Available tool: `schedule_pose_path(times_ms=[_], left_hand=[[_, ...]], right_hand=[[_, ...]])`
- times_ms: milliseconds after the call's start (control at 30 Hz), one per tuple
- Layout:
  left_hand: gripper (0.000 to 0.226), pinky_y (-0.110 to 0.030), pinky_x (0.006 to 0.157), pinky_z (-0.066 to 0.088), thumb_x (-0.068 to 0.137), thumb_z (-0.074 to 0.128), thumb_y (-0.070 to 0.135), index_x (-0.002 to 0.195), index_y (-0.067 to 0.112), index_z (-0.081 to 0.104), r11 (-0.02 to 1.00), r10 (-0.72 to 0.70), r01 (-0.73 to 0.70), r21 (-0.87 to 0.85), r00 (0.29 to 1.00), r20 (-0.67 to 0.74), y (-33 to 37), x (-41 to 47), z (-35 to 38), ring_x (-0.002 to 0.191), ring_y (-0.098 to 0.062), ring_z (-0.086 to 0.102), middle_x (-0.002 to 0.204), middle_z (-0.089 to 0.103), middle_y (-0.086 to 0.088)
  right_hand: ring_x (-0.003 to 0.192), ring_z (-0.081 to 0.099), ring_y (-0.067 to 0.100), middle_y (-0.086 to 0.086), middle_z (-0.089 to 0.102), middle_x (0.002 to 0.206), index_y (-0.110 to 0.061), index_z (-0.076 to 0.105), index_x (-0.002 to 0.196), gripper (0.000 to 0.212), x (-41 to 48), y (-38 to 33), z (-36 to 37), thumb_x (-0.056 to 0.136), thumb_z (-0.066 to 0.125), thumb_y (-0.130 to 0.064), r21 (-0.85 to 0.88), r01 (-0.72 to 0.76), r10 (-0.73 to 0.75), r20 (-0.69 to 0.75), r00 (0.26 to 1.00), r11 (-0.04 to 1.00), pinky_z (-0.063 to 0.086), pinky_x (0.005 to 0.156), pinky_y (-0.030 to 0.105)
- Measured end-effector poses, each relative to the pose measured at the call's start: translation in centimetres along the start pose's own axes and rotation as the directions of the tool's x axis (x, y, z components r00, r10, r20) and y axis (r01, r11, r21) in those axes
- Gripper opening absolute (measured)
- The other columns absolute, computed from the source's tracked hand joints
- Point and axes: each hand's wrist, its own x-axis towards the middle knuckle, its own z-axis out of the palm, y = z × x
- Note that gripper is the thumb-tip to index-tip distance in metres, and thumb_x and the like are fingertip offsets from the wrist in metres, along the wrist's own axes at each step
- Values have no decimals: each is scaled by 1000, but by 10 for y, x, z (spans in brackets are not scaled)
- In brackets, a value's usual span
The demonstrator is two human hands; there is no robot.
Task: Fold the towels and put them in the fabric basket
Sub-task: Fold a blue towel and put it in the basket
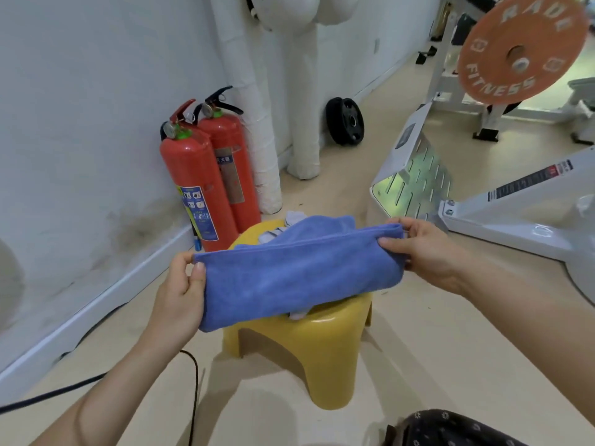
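Observation:
A blue towel is stretched between my two hands above a yellow plastic stool. My left hand pinches its left corner and my right hand grips its right end. The towel is doubled over, with its far part draped on the stool top. Beneath it lies a pale grey-white towel, mostly hidden, showing at the back and a bit at the front. No fabric basket is in view.
Two red fire extinguishers stand against the white wall left of the stool. A white weight machine frame with an orange plate fills the right. A black cable runs over the floor near my left arm.

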Motion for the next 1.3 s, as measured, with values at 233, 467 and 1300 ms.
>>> schedule_pose_path(times_ms=[233, 467, 1300], left_hand=[[12, -22, 62, 37, 101, 35, 23, 103, 17, 45, 997, -75, 73, -28, 994, -76, 7, 55, 33, 76, -2, 52, 84, 55, 10], [14, -36, 73, 34, 101, 33, 22, 106, 13, 43, 975, -136, 145, 170, 989, -65, -16, 89, 52, 96, -36, 55, 101, 59, -15], [22, -29, 90, 49, 72, 76, 32, 84, 16, 70, 826, 561, -531, -187, 807, 186, 146, 35, 41, 103, -12, 61, 101, 65, 9]], right_hand=[[91, 64, 31, 14, 71, 94, -17, 64, 86, 4, 76, -1, 22, 85, 63, -14, 7, 15, -12, -339, 941, 1000, 52, 84, 44], [99, 62, 30, 12, 65, 107, -14, 56, 107, 18, 112, 47, 30, 94, 54, -26, -94, -261, 224, -290, 930, 961, 51, 90, 45], [78, 70, 19, 5, 74, 80, -20, 75, 78, 7, -23, -83, 58, 75, 79, -15, -122, 567, -574, -34, 818, 815, 55, 77, 37]])
